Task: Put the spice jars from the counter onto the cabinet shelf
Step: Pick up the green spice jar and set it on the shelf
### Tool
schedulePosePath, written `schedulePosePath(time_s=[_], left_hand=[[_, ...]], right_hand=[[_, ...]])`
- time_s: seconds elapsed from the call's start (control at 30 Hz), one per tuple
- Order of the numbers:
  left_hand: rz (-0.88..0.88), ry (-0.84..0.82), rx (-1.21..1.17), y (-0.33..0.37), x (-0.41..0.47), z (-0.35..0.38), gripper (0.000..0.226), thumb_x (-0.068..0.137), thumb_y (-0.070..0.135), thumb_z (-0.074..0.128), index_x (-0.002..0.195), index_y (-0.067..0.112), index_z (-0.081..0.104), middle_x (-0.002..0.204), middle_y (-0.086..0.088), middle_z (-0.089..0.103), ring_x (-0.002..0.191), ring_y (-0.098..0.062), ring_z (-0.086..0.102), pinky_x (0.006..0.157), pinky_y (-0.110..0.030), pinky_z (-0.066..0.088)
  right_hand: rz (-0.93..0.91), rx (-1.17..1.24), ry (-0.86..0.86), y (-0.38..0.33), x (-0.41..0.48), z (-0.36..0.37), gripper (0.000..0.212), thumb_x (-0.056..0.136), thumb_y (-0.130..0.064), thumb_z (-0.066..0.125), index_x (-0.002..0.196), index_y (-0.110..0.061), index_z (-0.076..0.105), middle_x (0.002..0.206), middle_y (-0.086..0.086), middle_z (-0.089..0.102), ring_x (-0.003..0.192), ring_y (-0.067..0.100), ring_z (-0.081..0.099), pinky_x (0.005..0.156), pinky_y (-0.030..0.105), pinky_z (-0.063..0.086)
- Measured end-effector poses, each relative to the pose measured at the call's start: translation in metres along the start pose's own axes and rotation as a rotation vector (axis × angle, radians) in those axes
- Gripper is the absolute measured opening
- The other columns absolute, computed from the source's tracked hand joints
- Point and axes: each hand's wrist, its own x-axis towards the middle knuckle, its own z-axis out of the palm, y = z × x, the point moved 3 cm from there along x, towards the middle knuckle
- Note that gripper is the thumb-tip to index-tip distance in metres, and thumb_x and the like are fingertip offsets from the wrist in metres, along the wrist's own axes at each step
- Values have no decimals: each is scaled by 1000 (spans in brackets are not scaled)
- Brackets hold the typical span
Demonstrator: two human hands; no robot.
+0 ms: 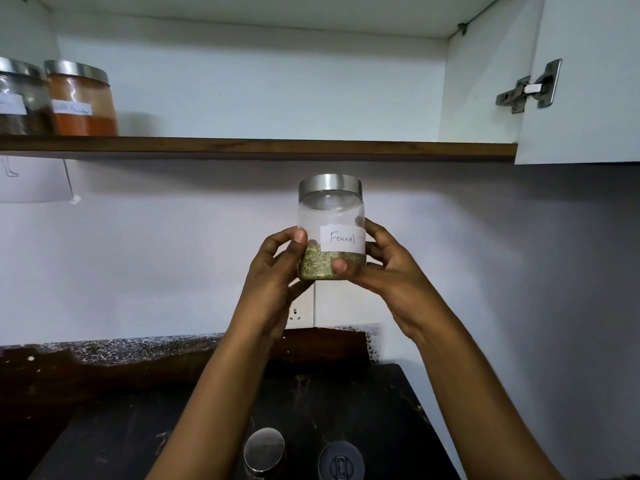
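Observation:
A clear jar labelled "Fennel" [330, 216], with a steel lid and green seeds in its lower part, is held upright in the air below the cabinet shelf [277, 147]. My left hand [273, 271] grips its left side and my right hand [384, 268] its right side and bottom. Two jars stand at the shelf's left end: a dark spice jar [19, 98] and an orange powder jar [81, 98]. On the black counter [363, 410] below, a steel-lidded jar [264, 450] shows between my forearms.
The cabinet door [585, 81] hangs open at the right with its hinge [530, 88] showing. A dark round lid [341, 460] sits on the counter. A wall socket [298, 313] lies behind my left wrist. A paper sheet [34, 181] is taped under the shelf.

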Motion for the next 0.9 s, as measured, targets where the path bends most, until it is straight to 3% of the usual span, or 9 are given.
schedulePosePath(time_s=[0.1, 0.2, 0.3, 0.4, 0.5, 0.57, 0.63, 0.73, 0.9], left_hand=[[115, 25, 156, 7, -5, -4, 34, 82, 37, 63, 113, 24, 63, 110, 3, 69, 98, -6, 68, 78, -23, 54], [146, -27, 307, 12, -8, -11, 63, 69, 54, 74, 126, 32, 57, 120, 6, 66, 109, -7, 63, 97, -34, 48], [178, -52, 358, 21, -9, -22, 81, 59, 58, 72, 134, 34, 51, 127, 6, 63, 116, -14, 60, 103, -42, 45], [221, -51, 355, 37, -8, -37, 70, 63, 53, 73, 128, 39, 55, 124, 6, 65, 115, -14, 61, 102, -40, 45], [250, -85, 367, 60, -6, -51, 53, 71, 42, 71, 123, 40, 59, 121, 5, 67, 114, -12, 62, 101, -33, 44], [285, -106, 373, 78, -4, -59, 47, 75, 36, 71, 121, 34, 62, 117, 6, 69, 112, -11, 63, 98, -29, 44], [353, -107, 371, 102, 4, -72, 42, 81, 28, 69, 122, 25, 62, 113, 5, 71, 108, -10, 65, 90, -21, 47], [419, -88, 345, 131, 20, -81, 35, 88, 12, 60, 123, 13, 61, 111, 0, 72, 102, -6, 67, 82, -12, 50], [509, -82, 515, 189, 66, -115, 37, 85, 24, 67, 121, 18, 62, 111, 1, 71, 106, -11, 66, 92, -24, 50]], right_hand=[[-35, -37, 83, 1, 0, 5, 86, 57, -42, 79, 134, -40, 39, 113, -22, 52, 100, 3, 59, 78, 16, 47], [-64, -99, 98, -3, 0, 14, 91, 54, -49, 76, 135, -41, 36, 116, -24, 47, 97, -3, 56, 72, 11, 44], [-87, -107, 32, -13, 2, 23, 97, 49, -53, 71, 138, -43, 32, 112, -33, 45, 95, -10, 53, 66, 7, 46], [-109, -68, -82, -26, 3, 35, 81, 59, -42, 73, 131, -49, 37, 115, -35, 52, 101, -7, 59, 69, 5, 49], [-143, -11, -140, -40, 12, 49, 57, 75, -18, 73, 111, -53, 46, 98, -40, 61, 93, -10, 65, 68, 5, 49], [-181, -13, -143, -54, 20, 61, 56, 74, -14, 74, 112, -48, 50, 101, -35, 64, 94, -4, 67, 74, 9, 51], [-222, -8, -120, -69, 37, 79, 62, 65, -25, 77, 120, -40, 54, 111, -24, 66, 98, 4, 68, 84, 19, 53], [-248, -20, -83, -88, 63, 98, 66, 63, -29, 80, 124, -32, 54, 114, -14, 66, 101, 2, 66, 88, 21, 52], [-296, -110, -36, -125, 126, 145, 67, 68, -27, 81, 128, -24, 51, 125, -9, 61, 108, 11, 62, 97, 33, 49]])
